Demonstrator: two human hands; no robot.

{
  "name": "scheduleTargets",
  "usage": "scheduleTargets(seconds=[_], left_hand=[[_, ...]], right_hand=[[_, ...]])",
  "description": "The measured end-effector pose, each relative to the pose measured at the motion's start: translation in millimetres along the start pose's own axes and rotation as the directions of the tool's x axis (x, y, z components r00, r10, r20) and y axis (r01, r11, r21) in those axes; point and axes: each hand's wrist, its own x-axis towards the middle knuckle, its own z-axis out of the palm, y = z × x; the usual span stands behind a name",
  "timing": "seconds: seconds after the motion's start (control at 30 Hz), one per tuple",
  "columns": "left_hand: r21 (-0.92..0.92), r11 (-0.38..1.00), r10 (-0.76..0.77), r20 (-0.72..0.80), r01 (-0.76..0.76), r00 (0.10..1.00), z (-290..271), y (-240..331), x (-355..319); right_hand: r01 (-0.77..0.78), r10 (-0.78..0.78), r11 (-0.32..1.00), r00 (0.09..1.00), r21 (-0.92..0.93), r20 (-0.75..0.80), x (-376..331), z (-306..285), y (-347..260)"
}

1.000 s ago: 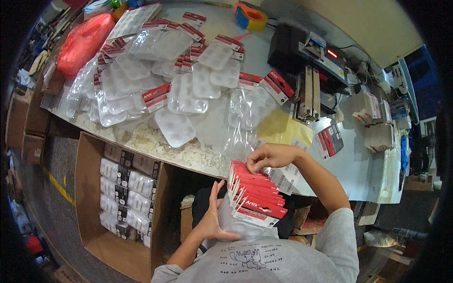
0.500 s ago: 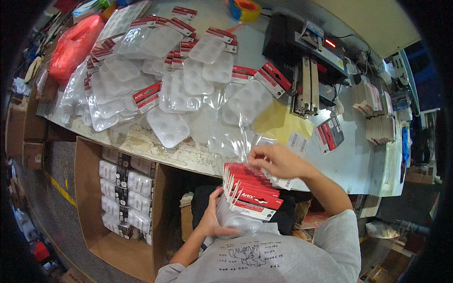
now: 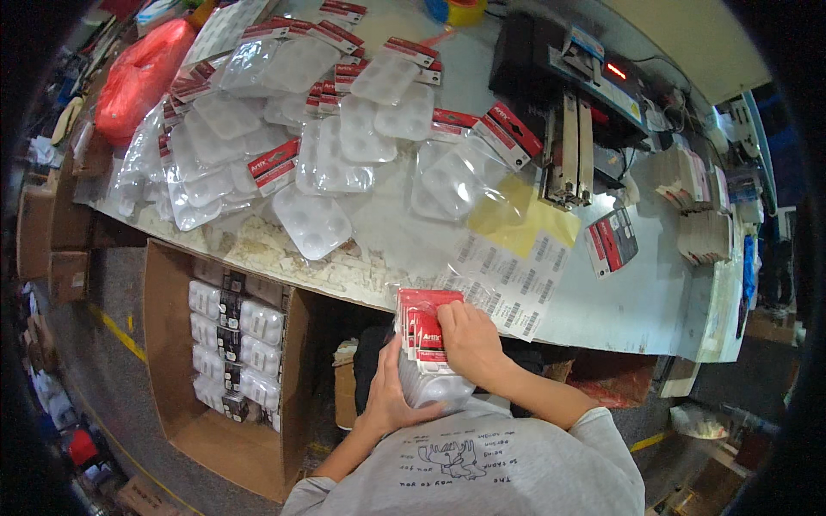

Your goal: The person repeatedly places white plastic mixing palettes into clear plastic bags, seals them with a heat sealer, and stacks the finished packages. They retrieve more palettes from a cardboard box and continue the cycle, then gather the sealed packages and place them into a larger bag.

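Against my body I hold a stack of white plastic paint palettes (image 3: 437, 389) in clear bags with red header cards. My left hand (image 3: 389, 397) is closed round the stack's left side and bottom. At the top right of the stack, my right hand (image 3: 471, 342) has its fingers curled over the red header cards (image 3: 428, 301); its fingertips are partly hidden. Just beyond the stack, on the table's front edge, lies a sheet of barcode stickers (image 3: 514, 288). A bare white palette (image 3: 311, 224) sits further left, beside a pile of bagged palettes (image 3: 215, 129).
A cardboard carton (image 3: 168, 361) stands below the table at left, holding rows of packed palettes (image 3: 260, 322). A black machine with metal bars (image 3: 568, 159) stands at the back right. Nearby are a yellow sheet (image 3: 538, 222), card stacks (image 3: 701, 236) and a red plastic bag (image 3: 142, 86).
My right hand has come down from above the stack onto its header cards. The fanned cards are now squarer and more upright, and the clear bag near that hand has lowered.
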Motion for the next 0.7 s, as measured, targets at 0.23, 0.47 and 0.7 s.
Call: scheduleTargets(seconds=[0.23,0.47,0.7], left_hand=[[-0.073,0.982,-0.179,-0.029,0.176,0.983,-7.8,12.1,5.0],[-0.199,0.962,-0.213,-0.106,0.189,0.971,-3.7,17.4,11.5],[-0.13,0.961,-0.259,-0.099,0.246,0.961,-2.6,16.7,10.5]], right_hand=[[0.31,-0.102,0.787,0.918,0.533,-0.384,22.2,8.6,4.8],[0.526,-0.238,0.797,0.727,0.299,-0.644,27.3,9.8,10.7],[0.597,-0.479,0.676,0.802,0.433,-0.358,32.4,4.0,14.4]])
